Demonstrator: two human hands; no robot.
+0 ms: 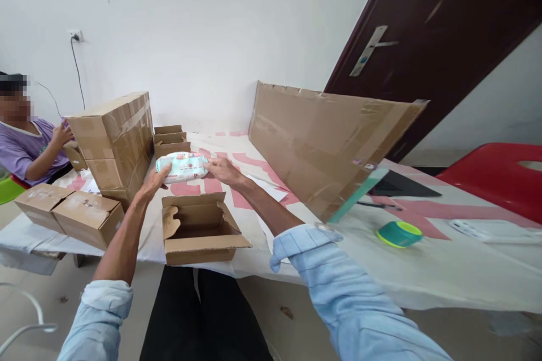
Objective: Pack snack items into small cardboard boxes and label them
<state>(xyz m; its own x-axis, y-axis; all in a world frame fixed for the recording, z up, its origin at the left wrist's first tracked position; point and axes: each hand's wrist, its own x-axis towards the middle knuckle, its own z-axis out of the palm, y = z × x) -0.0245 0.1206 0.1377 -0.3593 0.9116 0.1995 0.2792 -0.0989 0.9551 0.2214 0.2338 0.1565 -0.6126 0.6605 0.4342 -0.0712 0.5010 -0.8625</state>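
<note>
A soft pack of wipes (186,167), pale teal and white with coloured print, is held level above the table between my two hands. My left hand (156,180) grips its left end, the thumb lying on top. At the right end my right hand (224,171) pinches the pack's edge. Just in front of my lap stands an open cardboard box (199,249), its flaps spread outward and its inside dark. The pack is beyond this box and apart from it. Behind the pack, several small open boxes (171,146) stand in a row.
Closed cartons (87,211) lie on the left by a tall taped stack (114,130). Another person (36,144) sits behind the stack. A large cardboard panel (326,141) leans on the right, near a roll of green tape (398,233) and a red chair (499,180).
</note>
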